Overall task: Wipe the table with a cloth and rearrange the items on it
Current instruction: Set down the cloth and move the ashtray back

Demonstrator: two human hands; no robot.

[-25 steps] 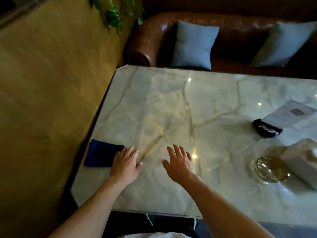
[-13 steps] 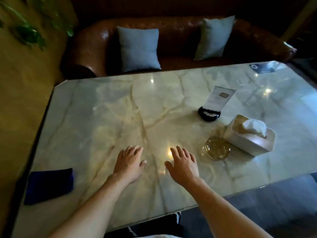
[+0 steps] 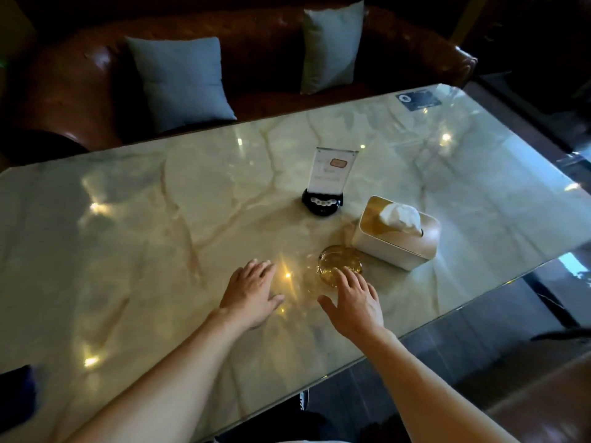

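Both hands are spread and empty: the left hand [image 3: 249,295] lies flat low centre, the right hand [image 3: 355,302] reaches the round amber glass ashtray [image 3: 340,265]. On glossy marble table [image 3: 128,244] it could skid into the white tissue box [image 3: 396,236]. Dark blue cloth [image 3: 16,394] waits lower left.

sofa [image 3: 256,52]: brown leather, behind table's far edge
cushions: two, grey-blue, [image 3: 179,81] and [image 3: 331,46] (both propped upright)
floor [image 3: 447,353]: dark
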